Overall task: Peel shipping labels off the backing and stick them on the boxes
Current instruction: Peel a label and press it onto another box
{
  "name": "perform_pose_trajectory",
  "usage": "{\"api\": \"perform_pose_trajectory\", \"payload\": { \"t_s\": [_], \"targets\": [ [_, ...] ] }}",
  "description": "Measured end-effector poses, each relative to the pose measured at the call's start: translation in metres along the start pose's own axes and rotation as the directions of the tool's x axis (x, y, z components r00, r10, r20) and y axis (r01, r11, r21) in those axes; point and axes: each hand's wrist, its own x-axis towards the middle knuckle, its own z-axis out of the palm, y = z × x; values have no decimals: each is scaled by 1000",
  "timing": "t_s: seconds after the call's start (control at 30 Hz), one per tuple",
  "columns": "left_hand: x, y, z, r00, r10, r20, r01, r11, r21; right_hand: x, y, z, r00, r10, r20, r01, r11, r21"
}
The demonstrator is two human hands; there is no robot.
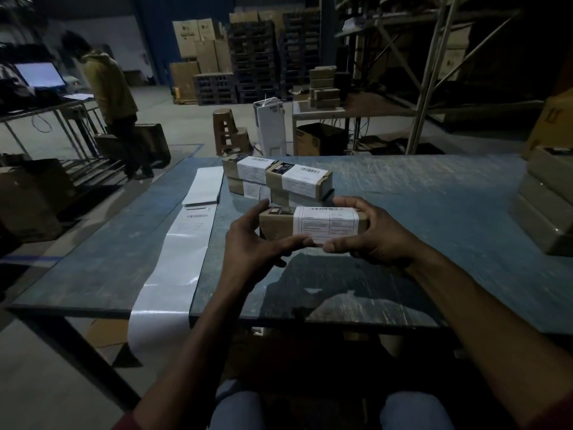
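I hold a long brown cardboard box (277,223) above the blue table (418,193), with a white shipping label (325,223) wrapped over its right half. My right hand (372,232) grips the box's right end, thumb on the label's lower edge. My left hand (251,243) holds the left end, thumb pressing the label's bottom edge. Behind it lies a stack of labelled boxes (276,180). A long white backing strip (176,262) with one label (195,220) on it runs down the table's left and hangs over the front edge.
Plain brown boxes (548,206) are stacked at the table's right edge. A folded sheet of labels (206,184) lies at the strip's far end. A person (111,97) stands at a desk far left. A stool (226,128), cartons and metal shelving fill the background.
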Motion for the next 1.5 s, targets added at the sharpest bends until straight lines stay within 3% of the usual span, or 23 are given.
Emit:
{"api": "perform_pose_trajectory", "payload": {
  "t_s": [0.13, 0.3, 0.4, 0.57, 0.77, 0.87, 0.93, 1.13, 1.27, 1.37, 1.5],
  "targets": [
    [-1, -2, -3, 996, 11, 87, -5, 997, -76, -4, 7, -11, 997, -14, 78, 20, 997, -69],
    [-1, 0, 4, 998, -41, 45, 50, 976, -211, -5, 4, -1, 998, -55, 22, 54, 997, 53],
    [-2, -4, 11, 999, -38, -16, 33, 971, -235, -5, 12, -1, 989, -141, 49, 142, 990, -23],
    [5, -6, 6, 965, -235, 112, 259, 915, -310, -11, 21, -7, 934, -344, 92, 354, 865, -356],
    [6, -17, 4, 996, 9, 88, 23, 935, -353, -18, 27, -16, 857, -451, 249, 513, 711, -481],
    [5, -18, 7, 989, 136, 55, -109, 932, -347, -17, 27, -20, 792, -520, 319, 596, 543, -592],
    [5, -20, 8, 982, 182, 53, -153, 925, -349, -16, 24, -23, 788, -518, 332, 584, 456, -672],
    [6, -21, 10, 981, 187, 55, -156, 923, -352, -22, 11, -21, 873, -392, 290, 379, 171, -909],
    [5, -15, 12, 979, 177, 103, -131, 929, -345, -25, 9, -2, 833, -407, 374, 426, 43, -903],
    [8, -15, 10, 987, 133, 88, -96, 936, -338, -23, 9, 4, 829, -434, 353, 408, 36, -912],
    [17, -22, 0, 996, -26, 83, 55, 925, -375, -21, 10, -4, 837, -494, 235, 281, 19, -960]
  ]
}}
